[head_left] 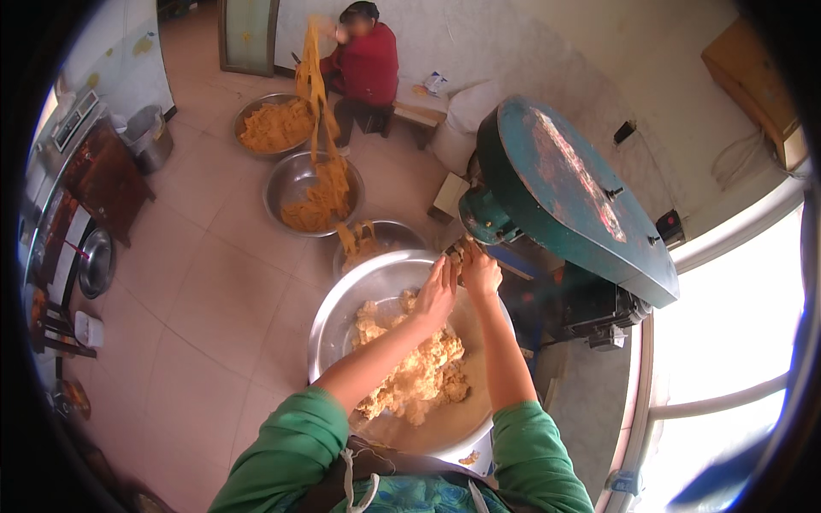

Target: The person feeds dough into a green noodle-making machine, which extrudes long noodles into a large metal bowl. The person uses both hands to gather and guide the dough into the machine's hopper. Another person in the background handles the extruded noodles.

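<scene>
Both my hands meet at the mouth of a green machine (pixel 489 215), above the far right rim of a wide metal basin (pixel 329 318). My left hand (pixel 437 297) presses its fingers together against a lump of tan dough (pixel 457 255). From the other side, my right hand (pixel 481 274) curls around the same lump. Part of the lump is hidden by my fingers and the machine. Under my forearms, crumbly yellow dough (pixel 419 376) lies heaped in the basin.
Beyond, a metal basin (pixel 275 192) and another basin (pixel 242 111) hold orange strips. A person in red (pixel 372 64) sits at the back, lifting long strips (pixel 315 81). The machine's large belt cover (pixel 573 197) rises to my right. At left stands a wooden cabinet (pixel 111 179).
</scene>
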Tool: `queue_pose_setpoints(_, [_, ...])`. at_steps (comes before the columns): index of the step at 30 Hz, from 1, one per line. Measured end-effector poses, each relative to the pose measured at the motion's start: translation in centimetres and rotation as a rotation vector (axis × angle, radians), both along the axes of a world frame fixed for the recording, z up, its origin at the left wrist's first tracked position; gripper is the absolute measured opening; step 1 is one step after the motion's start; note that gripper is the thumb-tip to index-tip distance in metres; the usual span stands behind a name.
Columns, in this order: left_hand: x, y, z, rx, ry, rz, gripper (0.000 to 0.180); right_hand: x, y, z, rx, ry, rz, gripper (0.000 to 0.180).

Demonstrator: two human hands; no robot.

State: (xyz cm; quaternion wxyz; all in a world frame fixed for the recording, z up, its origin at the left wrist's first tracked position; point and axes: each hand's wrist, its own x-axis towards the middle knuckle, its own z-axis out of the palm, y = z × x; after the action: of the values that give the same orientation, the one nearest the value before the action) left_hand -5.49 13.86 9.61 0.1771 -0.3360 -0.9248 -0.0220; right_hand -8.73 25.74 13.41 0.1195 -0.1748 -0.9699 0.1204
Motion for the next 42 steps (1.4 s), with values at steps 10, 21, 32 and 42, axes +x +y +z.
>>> queue_pose_setpoints(10, [-3.6,1.2,-0.4,-0.262,-0.192,-0.023,0.080,3.3,1.1,4.0,0.242,-0.451,-0.063,0.034])
queue_pose_setpoints(21, [-1.4,-2.3,-1.2,0.457,-0.236,-0.154,0.026,3.3,0.4,2.9,0.183,-0.171,0.109,0.024])
queue_pose_setpoints(32, [5.4,-12.0,-6.5,0.497,-0.649,-0.146,0.010,-0.6,1.2,-1.6,0.090,-0.090,0.027,0.030])
queue_pose_setpoints(42, [4.6,-11.0,-3.4,0.681,-0.429,-0.142,0.008,-0.6,1.2,-2.4,0.166,-0.069,-0.106,0.030])
